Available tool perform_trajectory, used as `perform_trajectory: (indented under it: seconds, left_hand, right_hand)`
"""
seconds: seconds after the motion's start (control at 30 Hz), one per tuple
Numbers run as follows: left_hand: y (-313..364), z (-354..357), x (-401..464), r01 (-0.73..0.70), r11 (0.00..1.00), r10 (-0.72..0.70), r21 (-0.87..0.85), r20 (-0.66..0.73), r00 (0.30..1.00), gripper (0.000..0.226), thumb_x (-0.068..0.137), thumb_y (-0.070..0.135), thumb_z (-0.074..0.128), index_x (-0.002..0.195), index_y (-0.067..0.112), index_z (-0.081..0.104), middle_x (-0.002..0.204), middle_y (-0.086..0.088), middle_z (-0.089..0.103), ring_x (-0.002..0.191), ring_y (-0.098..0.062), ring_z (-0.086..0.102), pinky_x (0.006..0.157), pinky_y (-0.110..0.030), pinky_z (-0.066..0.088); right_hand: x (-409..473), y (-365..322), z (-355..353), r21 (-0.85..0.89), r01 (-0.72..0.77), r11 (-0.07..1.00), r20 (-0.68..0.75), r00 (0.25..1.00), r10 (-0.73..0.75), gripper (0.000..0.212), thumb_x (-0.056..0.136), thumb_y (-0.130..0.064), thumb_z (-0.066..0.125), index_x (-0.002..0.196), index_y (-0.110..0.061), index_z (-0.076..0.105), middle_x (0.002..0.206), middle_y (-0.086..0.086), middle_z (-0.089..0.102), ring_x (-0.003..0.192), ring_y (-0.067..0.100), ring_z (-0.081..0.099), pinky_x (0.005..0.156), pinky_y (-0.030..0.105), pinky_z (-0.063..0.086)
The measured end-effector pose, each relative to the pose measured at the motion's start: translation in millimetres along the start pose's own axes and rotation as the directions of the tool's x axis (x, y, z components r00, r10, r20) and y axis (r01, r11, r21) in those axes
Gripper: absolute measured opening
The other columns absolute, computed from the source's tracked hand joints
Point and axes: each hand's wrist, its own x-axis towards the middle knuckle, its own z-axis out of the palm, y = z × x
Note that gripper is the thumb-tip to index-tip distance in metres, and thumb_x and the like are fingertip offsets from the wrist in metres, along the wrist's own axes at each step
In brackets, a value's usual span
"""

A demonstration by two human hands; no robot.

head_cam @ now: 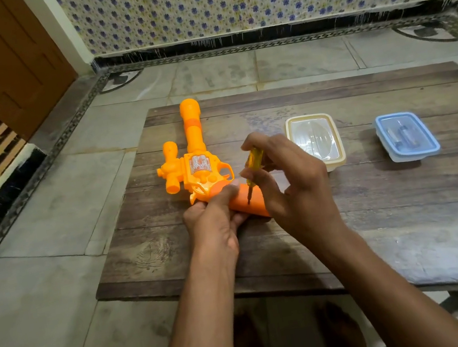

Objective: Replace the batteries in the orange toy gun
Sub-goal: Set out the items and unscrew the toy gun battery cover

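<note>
Currently the gun lies flat on the desk, barrel pointing away from the person. Left hand grips the gun's handle, fingers closed over it. Right hand holds a yellow screwdriver, fingers closed on its grip, tip touching the handle. Two lidded boxes, cream and blue, sit to the right, apart.

Toy gun left of two containers on table.
</note>
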Motion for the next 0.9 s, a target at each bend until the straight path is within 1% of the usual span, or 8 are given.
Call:
perform_trajectory:
  seconds: [0.1,0.23,0.43,0.5,0.57,0.63,0.77,0.9]
  left_hand:
    - [1.4,0.1,-1.5,0.013,1.0,-0.013,-0.009,-0.008,1.0,0.043,0.081,-0.005,0.077,0.121,-0.001,0.064,0.116,-0.023,0.071,0.108,-0.039,0.07,0.07,-0.054,0.063]
    - [3.5,0.4,-4.9,0.027,1.0,-0.026,-0.013,0.003,1.0,0.032,0.083,-0.008,0.074,0.112,0.002,0.066,0.113,-0.025,0.072,0.107,-0.04,0.07,0.067,-0.051,0.063]
    - [3.4,-0.8,-5.1,0.026,0.999,-0.025,-0.019,0.038,0.999,0.022,0.084,-0.009,0.07,0.103,0.003,0.07,0.105,-0.021,0.075,0.101,-0.037,0.072,0.054,-0.041,0.061]
    - [3.2,-0.2,-5.2,0.023,1.0,-0.023,-0.022,0.024,0.999,0.021,0.084,-0.008,0.071,0.101,0.004,0.069,0.105,-0.021,0.075,0.101,-0.037,0.072,0.056,-0.042,0.063]
    - [2.5,0.5,-4.1,0.016,1.0,-0.016,-0.025,0.018,1.0,0.022,0.085,-0.008,0.071,0.1,0.007,0.068,0.109,-0.023,0.074,0.104,-0.038,0.072,0.066,-0.049,0.064]
    - [2.1,0.2,-2.0,0.017,0.999,-0.017,-0.033,0.014,1.0,0.025,0.084,-0.009,0.071,0.103,0.007,0.067,0.113,-0.024,0.072,0.106,-0.04,0.071,0.075,-0.058,0.062]
    - [2.0,-0.6,1.1,0.033,0.999,-0.034,-0.034,-0.013,0.999,0.04,0.082,-0.008,0.074,0.12,0.0,0.064,0.115,-0.025,0.071,0.108,-0.041,0.07,0.076,-0.063,0.06]
    - [2.9,-0.2,1.3,0.043,0.999,-0.044,-0.01,-0.032,0.999,0.039,0.081,-0.007,0.075,0.118,-0.001,0.064,0.114,-0.025,0.071,0.106,-0.04,0.07,0.059,-0.049,0.064]
  right_hand:
    - [1.8,-0.8,-1.2,0.026,-0.011,1.0,0.037,0.999,0.01,0.034,0.087,0.012,0.069,0.118,-0.001,0.066,0.104,-0.009,0.063,0.09,0.006,0.066,0.082,0.022,0.057]
    - [5.4,0.0,-2.9,0.128,-0.117,0.985,0.084,0.991,0.107,0.048,0.088,0.013,0.061,0.13,-0.009,0.059,0.101,-0.001,0.07,0.092,0.012,0.075,0.084,0.033,0.062]
    - [5.5,-2.0,-4.8,0.18,-0.1,0.979,0.188,0.98,0.066,0.045,0.079,0.023,0.062,0.116,-0.003,0.066,0.102,0.001,0.071,0.098,0.018,0.072,0.083,0.039,0.059]
    - [4.7,-2.5,-3.0,0.134,-0.077,0.988,0.139,0.989,0.059,0.037,0.082,0.017,0.067,0.113,-0.002,0.067,0.102,0.002,0.068,0.095,0.017,0.07,0.081,0.032,0.058]
    - [4.0,-3.2,-0.5,0.024,-0.042,0.999,0.055,0.998,0.041,0.023,0.088,0.003,0.074,0.11,-0.003,0.07,0.099,0.004,0.064,0.087,0.012,0.063,0.077,0.014,0.049]
    - [5.0,-3.3,2.0,-0.035,-0.045,0.998,-0.007,0.999,0.045,0.018,0.09,-0.006,0.076,0.108,-0.004,0.072,0.095,0.007,0.061,0.081,0.013,0.06,0.075,0.008,0.043]
    - [8.2,-1.6,-0.2,-0.012,-0.034,0.999,0.012,0.999,0.034,0.022,0.09,0.002,0.072,0.112,-0.003,0.073,0.095,0.007,0.068,0.087,0.013,0.067,0.077,0.024,0.054]
    - [9.7,-2.3,-3.9,0.091,-0.048,0.995,0.043,0.998,0.044,0.025,0.089,0.007,0.068,0.113,-0.001,0.073,0.096,0.005,0.073,0.092,0.012,0.069,0.08,0.032,0.056]
